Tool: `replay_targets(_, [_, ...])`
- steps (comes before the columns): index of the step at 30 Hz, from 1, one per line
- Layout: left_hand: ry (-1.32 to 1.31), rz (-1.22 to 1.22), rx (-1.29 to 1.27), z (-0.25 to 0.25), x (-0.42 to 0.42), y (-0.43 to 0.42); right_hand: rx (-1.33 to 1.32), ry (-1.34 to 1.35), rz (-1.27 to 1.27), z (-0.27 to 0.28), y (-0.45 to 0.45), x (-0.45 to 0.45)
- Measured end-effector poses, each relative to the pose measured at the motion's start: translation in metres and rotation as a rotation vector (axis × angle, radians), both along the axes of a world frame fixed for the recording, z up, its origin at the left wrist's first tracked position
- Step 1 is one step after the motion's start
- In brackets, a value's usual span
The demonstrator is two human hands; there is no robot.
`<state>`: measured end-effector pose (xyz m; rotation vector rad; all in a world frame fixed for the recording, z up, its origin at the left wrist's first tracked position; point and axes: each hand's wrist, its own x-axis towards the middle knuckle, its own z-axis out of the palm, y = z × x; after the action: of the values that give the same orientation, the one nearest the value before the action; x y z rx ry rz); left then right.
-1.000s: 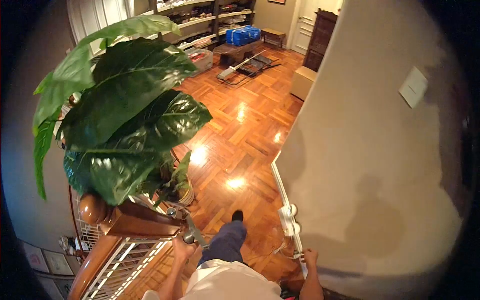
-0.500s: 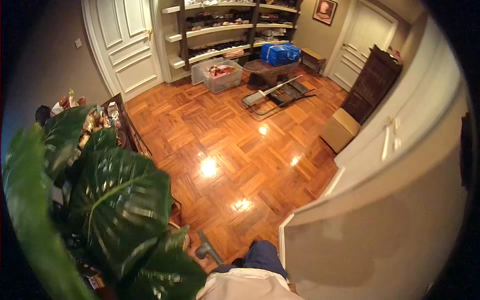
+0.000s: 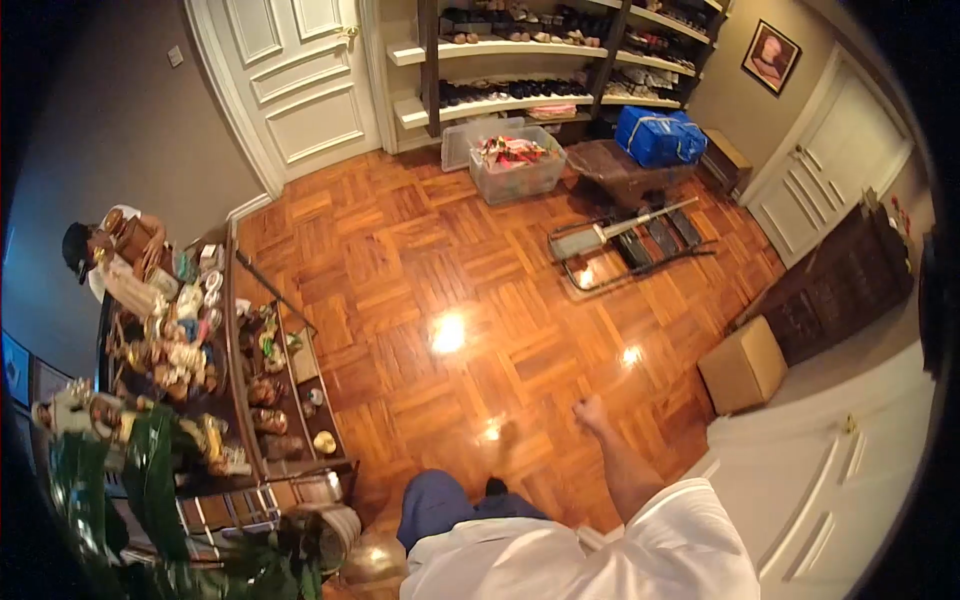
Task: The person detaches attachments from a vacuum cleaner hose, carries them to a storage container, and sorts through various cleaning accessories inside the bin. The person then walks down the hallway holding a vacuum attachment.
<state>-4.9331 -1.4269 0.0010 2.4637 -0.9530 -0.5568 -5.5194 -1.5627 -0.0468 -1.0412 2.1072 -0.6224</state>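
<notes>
My right hand point(image 3: 591, 412) is held out in front of me above the parquet floor point(image 3: 500, 350). Its fingers look loosely curled, and nothing shows in them. It touches nothing and is nearest to bare floor, with a tan cube-shaped box point(image 3: 743, 365) some way off to its right. My left hand is outside the view, on the far side of my body. Below me are my white shirt point(image 3: 560, 560) and my legs in blue trousers point(image 3: 435, 505), one bent forward.
At the left stands a cabinet point(image 3: 235, 350) crowded with figurines, beside a leafy plant point(image 3: 155, 480). Ahead are a clear plastic bin point(image 3: 515, 178), a blue bag point(image 3: 660, 135), a dark metal frame point(image 3: 635, 245) lying on the floor, and shoe shelves point(image 3: 520, 103). A white door point(image 3: 300, 90) stands at the back left.
My view has moved forward past the large plant leaves and shifted left. My right forearm and hand have come into sight. The grey floor-tool head near my feet has left the view.
</notes>
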Motion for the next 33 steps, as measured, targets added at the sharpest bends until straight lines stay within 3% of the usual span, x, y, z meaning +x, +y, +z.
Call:
replay_targets(4, [-0.001,0.079,0.094,-0.016,-0.049,-0.081,-0.329,-0.113,0.004,-0.005,-0.22,-0.025])
replay_targets(6, [-0.005,0.108,0.124,-0.033,-0.069,-0.132,-0.332,-0.379,-0.039,0.031,-0.281,-0.003])
replay_targets(8, [-0.012,0.114,0.097,-0.054,-0.084,-0.19,-0.259,-0.394,0.08,0.023,-0.319,-0.001])
replay_targets(10, [0.008,0.056,-0.096,-0.078,-0.084,-0.246,-0.075,-0.501,-0.027,0.051,-0.336,0.002])
replay_targets(11, [0.013,0.003,-0.125,-0.09,-0.076,-0.289,-0.045,-0.553,-0.053,0.039,-0.336,-0.006])
replay_targets(12, [-0.138,-0.041,0.227,-0.093,-0.073,-0.359,-0.037,-0.609,-0.07,0.034,-0.35,-0.017])
replay_targets(13, [-0.067,-0.121,0.321,-0.033,-0.115,-0.445,0.005,-0.666,-0.143,0.045,-0.363,-0.027])
replay_targets(14, [-0.172,-0.31,0.243,-0.045,-0.121,-0.513,0.044,-0.731,-0.218,0.06,-0.375,-0.036])
replay_targets(15, [-0.072,-0.294,0.163,0.016,-0.181,-0.591,0.05,-0.739,-0.264,0.078,-0.399,-0.046])
replay_targets(17, [0.064,-0.527,0.056,0.024,-0.241,-0.708,-0.05,-0.849,-0.286,0.087,-0.457,-0.067])
replay_targets(19, [0.123,-0.672,0.018,0.08,-0.344,-0.797,-0.114,-1.013,-0.242,0.087,-0.515,-0.092])
replay_targets(20, [0.167,-0.741,0.034,0.072,-0.38,-0.835,-0.119,-1.027,-0.262,0.091,-0.553,-0.101])
replay_targets(21, [0.32,-0.847,-0.147,0.063,-0.421,-0.865,-0.133,-1.072,-0.186,0.096,-0.596,-0.11])
replay_targets(22, [0.351,-0.919,-0.151,0.079,-0.468,-0.891,-0.145,-1.121,-0.108,0.095,-0.634,-0.114])
replay_targets(23, [0.401,-0.944,-0.099,0.062,-0.506,-0.915,-0.152,-1.141,-0.122,0.088,-0.669,-0.118])
replay_targets(24, [0.293,-1.096,-0.277,0.051,-0.541,-0.935,-0.184,-1.282,-0.103,0.084,-0.703,-0.124])
replay_targets(25, [0.504,-1.129,-0.39,0.048,-0.582,-0.952,-0.235,-1.409,-0.066,0.079,-0.749,-0.138])
replay_targets(26, [0.312,-1.213,-0.354,0.07,-0.613,-0.969,-0.44,-1.219,-0.107,0.06,-0.79,-0.141])
replay_targets(27, [0.266,-1.258,-0.38,0.055,-0.632,-0.993,-0.251,-1.192,-0.235,0.057,-0.818,-0.154])
replay_targets(28, [0.227,-1.288,-0.399,0.042,-0.645,-1.01,-0.246,-1.176,-0.267,0.05,-0.842,-0.171])
replay_targets(29, [0.232,-1.281,-0.362,0.057,-0.656,-1.027,-0.241,-1.161,-0.298,0.04,-0.865,-0.187])
replay_targets(31, [0.19,-1.422,0.007,0.087,-0.688,-1.086,-0.288,-1.101,-0.334,0.044,-0.91,-0.22])
replay_targets(33, [0.269,-1.484,0.042,0.074,-0.709,-1.135,-0.3,-1.086,-0.373,0.057,-0.94,-0.26])
